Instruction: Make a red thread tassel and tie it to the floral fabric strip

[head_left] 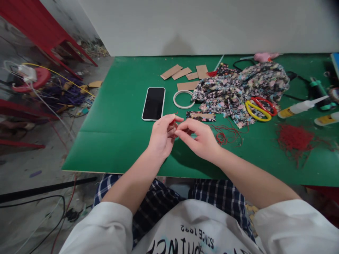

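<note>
Meeting near the centre of the frame: left hand (161,137) and right hand (205,140), raised over the near part of the green table (116,102). Left hand: fingers curled, pinching a bit of red thread (174,122), mostly hidden by the fingers. Right hand: thumb and index tips pressed together, just beside the left fingers; what lies between them is too small to tell.

Right of centre, beside the right hand: loose red cord (222,137). Just above that hand: floral strip (201,116) with a brown band along its middle. Above the left hand: phone (154,104), screen dark. Upper centre: tape ring (184,106), its right edge at the floral fabric (265,81); cardboard pieces (202,71) beyond.

Right side of frame: scissors (261,119), red and yellow handles, against the fabric; glue bottle (295,108) lying tilted; red thread heap (295,137) below it.
</note>
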Motion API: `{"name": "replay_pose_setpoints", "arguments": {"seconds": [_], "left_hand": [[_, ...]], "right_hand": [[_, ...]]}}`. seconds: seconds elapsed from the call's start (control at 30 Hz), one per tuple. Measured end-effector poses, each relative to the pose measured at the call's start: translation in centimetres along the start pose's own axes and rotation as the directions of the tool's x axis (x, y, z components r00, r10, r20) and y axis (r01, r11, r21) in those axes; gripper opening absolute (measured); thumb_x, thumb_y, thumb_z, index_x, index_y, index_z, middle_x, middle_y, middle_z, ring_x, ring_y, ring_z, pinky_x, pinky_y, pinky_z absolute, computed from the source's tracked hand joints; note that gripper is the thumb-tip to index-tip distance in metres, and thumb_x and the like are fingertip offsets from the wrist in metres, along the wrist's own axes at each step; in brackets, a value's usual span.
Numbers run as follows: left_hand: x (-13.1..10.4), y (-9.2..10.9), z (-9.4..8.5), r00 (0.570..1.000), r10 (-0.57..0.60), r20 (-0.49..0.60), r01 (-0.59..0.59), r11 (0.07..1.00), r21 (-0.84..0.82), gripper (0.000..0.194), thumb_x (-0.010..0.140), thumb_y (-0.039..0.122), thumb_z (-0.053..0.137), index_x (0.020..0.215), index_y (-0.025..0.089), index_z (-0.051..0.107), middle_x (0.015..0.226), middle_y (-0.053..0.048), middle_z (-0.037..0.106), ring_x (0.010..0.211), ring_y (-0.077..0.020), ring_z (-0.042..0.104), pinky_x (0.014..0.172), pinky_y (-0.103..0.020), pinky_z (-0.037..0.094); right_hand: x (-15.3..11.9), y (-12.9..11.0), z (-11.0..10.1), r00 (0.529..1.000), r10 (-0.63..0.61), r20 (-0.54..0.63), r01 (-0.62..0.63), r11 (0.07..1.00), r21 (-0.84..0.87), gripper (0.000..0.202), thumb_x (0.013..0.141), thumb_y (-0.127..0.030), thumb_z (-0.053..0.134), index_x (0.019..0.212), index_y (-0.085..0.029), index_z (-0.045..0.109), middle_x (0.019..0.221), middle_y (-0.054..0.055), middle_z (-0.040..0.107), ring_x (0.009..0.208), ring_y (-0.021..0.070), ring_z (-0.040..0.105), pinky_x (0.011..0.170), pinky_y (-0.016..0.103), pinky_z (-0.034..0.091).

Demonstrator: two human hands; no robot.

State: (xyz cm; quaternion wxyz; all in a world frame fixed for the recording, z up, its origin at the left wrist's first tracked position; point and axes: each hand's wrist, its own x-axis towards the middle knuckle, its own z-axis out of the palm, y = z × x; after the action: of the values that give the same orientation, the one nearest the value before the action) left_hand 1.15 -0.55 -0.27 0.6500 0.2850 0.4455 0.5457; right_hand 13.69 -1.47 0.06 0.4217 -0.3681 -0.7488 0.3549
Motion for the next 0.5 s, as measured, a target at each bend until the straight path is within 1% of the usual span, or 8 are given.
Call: {"name": "replay_pose_setpoints", "arguments": {"seconds": [0.1,0.17,0.2,0.33,0.5], "left_hand": [[-0.04,0.21,0.1,0.998,0.05,0.024,-0.05,0.999,-0.021,0.02,0.073,0.034,0.059,0.062,0.018,0.062,0.043,0.007,0.034,0.035,-0.0018,0.027,0.037,-0.016,0.03],[-0.02,0.17,0.13,0.994,0.101,0.049,-0.099,0.994,-0.035,0.019,0.074,0.033,0.06,0.063,0.018,0.063,0.045,0.007,0.034,0.038,-0.0023,0.031,0.041,-0.016,0.033],[0.0,0.1,0.13,0.991,0.122,0.061,-0.12,0.992,-0.042,0.018,0.074,0.033,0.06,0.064,0.018,0.064,0.047,0.006,0.036,0.041,-0.0026,0.035,0.043,-0.016,0.035],[0.06,-0.29,0.05,0.98,0.179,0.081,-0.175,0.983,-0.059,0.014,0.074,0.03,0.063,0.067,0.019,0.065,0.06,0.003,0.054,0.055,-0.005,0.049,0.053,-0.017,0.043],[0.14,-0.29,-0.09,0.981,0.176,0.08,-0.171,0.983,-0.066,0.012,0.073,0.031,0.064,0.07,0.019,0.065,0.066,0.002,0.06,0.06,-0.0075,0.055,0.056,-0.02,0.047]], "right_hand": [[0.0,-0.09,-0.1,0.997,0.068,-0.036,-0.064,0.993,0.1,0.011,0.086,-0.027,0.049,0.08,-0.02,0.054,0.077,0.0,0.058,0.069,0.0093,0.054,0.06,0.022,0.045],[-0.02,-0.14,-0.2,0.995,0.093,-0.048,-0.085,0.984,0.154,0.011,0.086,-0.027,0.048,0.081,-0.02,0.053,0.076,-0.001,0.058,0.068,0.0084,0.054,0.059,0.021,0.045],[-0.03,-0.16,-0.24,0.994,0.099,-0.05,-0.09,0.982,0.168,0.011,0.087,-0.028,0.048,0.081,-0.02,0.053,0.076,-0.001,0.057,0.066,0.008,0.054,0.058,0.02,0.045],[-0.07,-0.18,-0.3,0.989,0.136,-0.056,-0.125,0.978,0.168,0.013,0.087,-0.029,0.046,0.079,-0.019,0.052,0.072,-0.002,0.055,0.062,0.0075,0.051,0.057,0.021,0.044],[0.02,-0.17,-0.26,0.981,0.161,-0.107,-0.137,0.97,0.199,0.013,0.085,-0.031,0.049,0.083,-0.02,0.056,0.074,-0.001,0.058,0.065,0.0088,0.054,0.058,0.022,0.046]]}}
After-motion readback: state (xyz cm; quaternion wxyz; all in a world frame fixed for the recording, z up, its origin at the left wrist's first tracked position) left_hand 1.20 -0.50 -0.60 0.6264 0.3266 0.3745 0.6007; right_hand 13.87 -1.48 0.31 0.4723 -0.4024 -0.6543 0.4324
